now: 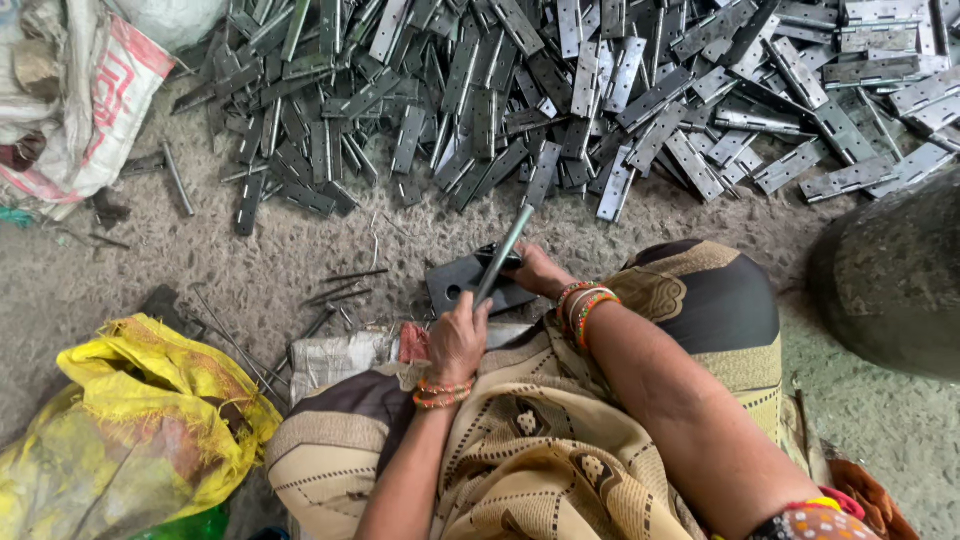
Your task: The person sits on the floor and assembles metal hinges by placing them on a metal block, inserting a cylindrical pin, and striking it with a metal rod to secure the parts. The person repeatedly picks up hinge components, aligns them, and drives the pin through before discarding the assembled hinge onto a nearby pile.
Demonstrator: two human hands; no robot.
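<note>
I sit on the floor with a dark flat metal plate (452, 282) in front of my knees. My left hand (458, 340) grips the lower end of a long grey metal rod (503, 252) that slants up and away over the plate. My right hand (538, 270) lies on the plate's right side, fingers closed on a small dark metal piece (497, 254) at the rod; the piece is mostly hidden. Both wrists wear beaded bangles. A big heap of grey metal hinges (560, 90) spreads across the floor just beyond the plate.
A yellow sack (140, 420) lies at the lower left and a white and red sack (95, 110) at the upper left. Thin metal pins (345, 290) are scattered left of the plate. A dark rounded stone (890, 280) stands at the right.
</note>
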